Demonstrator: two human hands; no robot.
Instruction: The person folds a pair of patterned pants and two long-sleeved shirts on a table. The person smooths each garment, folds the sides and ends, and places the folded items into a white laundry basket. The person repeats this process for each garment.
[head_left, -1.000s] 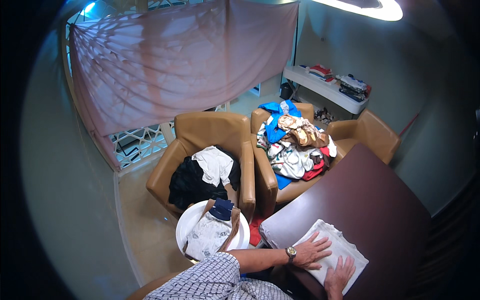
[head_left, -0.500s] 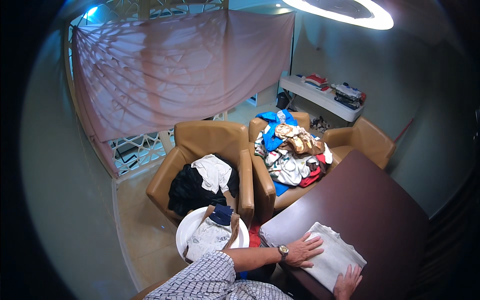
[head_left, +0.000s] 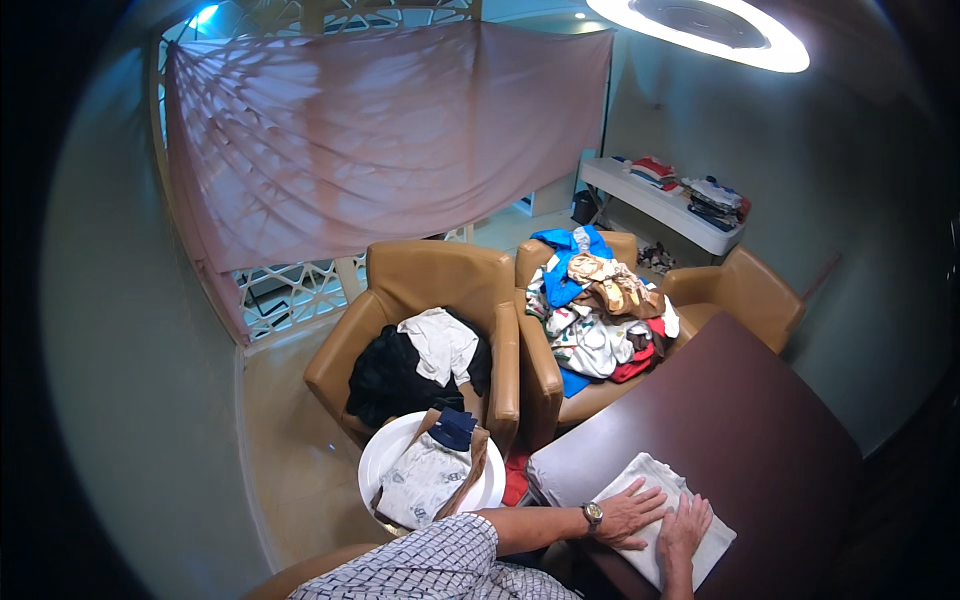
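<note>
A folded, off-white cloth (head_left: 712, 548) lies flat near the front edge of the dark red-brown table (head_left: 740, 400). My left hand (head_left: 630, 514), with a wristwatch (head_left: 593, 513) above it, rests palm down on the cloth's left side, fingers spread. Beside it my right hand (head_left: 685, 532) lies on the middle of the same cloth, fingers stretched out toward the far edge. The two hands are close together, nearly touching. What kind of garment the cloth is, I cannot tell.
A white round tub (head_left: 372, 468) with folded clothes stands left of the table. Behind it, a tan armchair (head_left: 440, 262) holds dark and white clothes (head_left: 440, 345). Another armchair bears a heaped clothes pile (head_left: 600, 320). Stacked clothes lie on a white side table (head_left: 640, 196) farther back.
My right hand has moved left and away from me, from the cloth's near right corner to its middle. My left hand stays on the cloth. The whole view has shifted slightly.
</note>
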